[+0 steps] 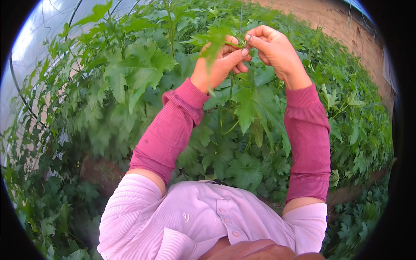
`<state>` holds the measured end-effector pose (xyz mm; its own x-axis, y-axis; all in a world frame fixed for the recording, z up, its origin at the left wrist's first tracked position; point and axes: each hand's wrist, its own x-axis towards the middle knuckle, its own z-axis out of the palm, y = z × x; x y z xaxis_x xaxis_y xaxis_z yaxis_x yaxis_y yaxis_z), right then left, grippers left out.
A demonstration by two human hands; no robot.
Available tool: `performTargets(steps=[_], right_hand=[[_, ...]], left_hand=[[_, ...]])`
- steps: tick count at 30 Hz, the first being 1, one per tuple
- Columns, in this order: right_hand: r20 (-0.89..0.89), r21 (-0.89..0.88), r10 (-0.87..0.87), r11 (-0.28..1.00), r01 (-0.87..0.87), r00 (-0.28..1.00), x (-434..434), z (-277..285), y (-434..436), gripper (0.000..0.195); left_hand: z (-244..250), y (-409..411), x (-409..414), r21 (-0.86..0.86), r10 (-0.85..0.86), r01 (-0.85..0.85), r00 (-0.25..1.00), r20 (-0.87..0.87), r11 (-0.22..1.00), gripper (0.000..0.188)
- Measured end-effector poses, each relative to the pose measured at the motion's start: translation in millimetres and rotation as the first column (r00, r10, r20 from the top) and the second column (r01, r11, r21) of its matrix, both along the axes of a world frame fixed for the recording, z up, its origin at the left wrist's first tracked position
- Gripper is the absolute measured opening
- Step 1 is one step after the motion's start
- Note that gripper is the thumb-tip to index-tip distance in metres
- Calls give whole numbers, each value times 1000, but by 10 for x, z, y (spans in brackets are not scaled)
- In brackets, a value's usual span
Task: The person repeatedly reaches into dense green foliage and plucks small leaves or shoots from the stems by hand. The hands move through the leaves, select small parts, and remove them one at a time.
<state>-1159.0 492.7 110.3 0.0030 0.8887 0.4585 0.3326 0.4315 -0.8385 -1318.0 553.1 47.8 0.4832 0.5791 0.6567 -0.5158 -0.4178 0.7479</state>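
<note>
Both my hands meet at the top of a green climbing plant with lobed leaves, in the upper middle of the view. My left hand, palm turned up, has its thumb and fingers closed around the plant shoot. Thumb and forefinger of my right hand are pinched together at the same shoot, touching it from the right. What exactly lies between those fingertips is too small to tell. A thin string runs upward from this spot. One blurred leaf hangs in front of my left hand and partly hides it.
Dense leafy plants surround my arms on both sides. Another upright stem rises left of my hands. Curved greenhouse hoops and plastic film stand at the left. Bare brown soil shows at the upper right.
</note>
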Motion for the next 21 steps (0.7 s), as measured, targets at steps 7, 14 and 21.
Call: performTargets(steps=[7, 14, 21], right_hand=[[-197, -83, 369, 917, -391, 908, 21, -10, 87, 15], [-113, -107, 254, 958, -266, 961, 91, 57, -43, 18], [-1, -133, 46, 990, -46, 999, 216, -607, -134, 44]], left_hand=[[1, -13, -144, -21, -38, 37, 999, -14, 999, 17], [101, -35, -94, 16, -56, 57, 998, -40, 998, 15], [-138, 77, 37, 114, 175, -168, 983, -55, 979, 14]])
